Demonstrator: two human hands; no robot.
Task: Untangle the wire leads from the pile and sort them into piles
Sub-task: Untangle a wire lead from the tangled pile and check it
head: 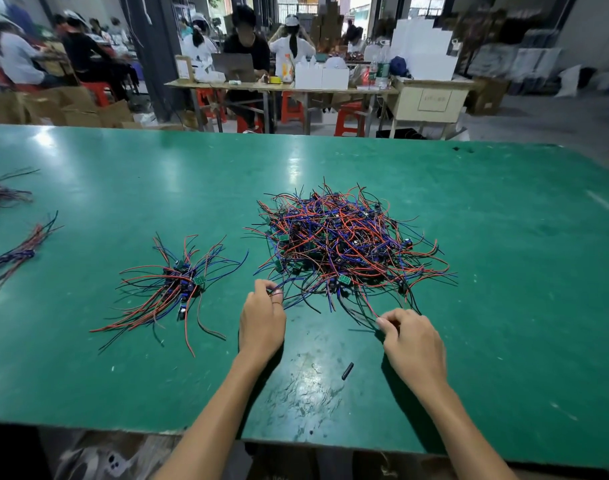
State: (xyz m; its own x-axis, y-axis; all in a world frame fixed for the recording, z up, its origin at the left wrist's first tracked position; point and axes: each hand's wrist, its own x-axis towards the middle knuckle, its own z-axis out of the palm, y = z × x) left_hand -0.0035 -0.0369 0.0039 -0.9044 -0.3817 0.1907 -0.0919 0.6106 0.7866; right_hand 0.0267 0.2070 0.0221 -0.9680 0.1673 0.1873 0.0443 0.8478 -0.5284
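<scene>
Far left edge of the green matte work surface: two small bundles of red, blue and black wire leads, laid roughly parallel, partly cut off by the frame.

Left of centre: a sorted fan of red, blue and black leads with small green circuit boards at its hub. Wires splay outward, mostly untangled, well apart from the main heap.

Centre: left hand, fingers curled, pinching the ends of blue and red wires at the near-left fringe of the heap.

Centre-right: the big tangled heap of red, blue and black leads with small green boards, dense and knotted, clearly the bulk of the work left.

Right hand, fingertips pinching a thin red lead that runs up into the near edge of the heap. Whether both hands hold the same unit, cannot tell.

Between the forearms, a short black tube-like piece lies loose on the surface.

Judgement: the step in hand is teasing one lead set free of the heap. Task early; one sorted fan against a far larger heap. Next move calls for a slow pull toward the body, hands drawing apart, watching for snagged neighbours, then carrying the freed piece left to the fan.
</scene>
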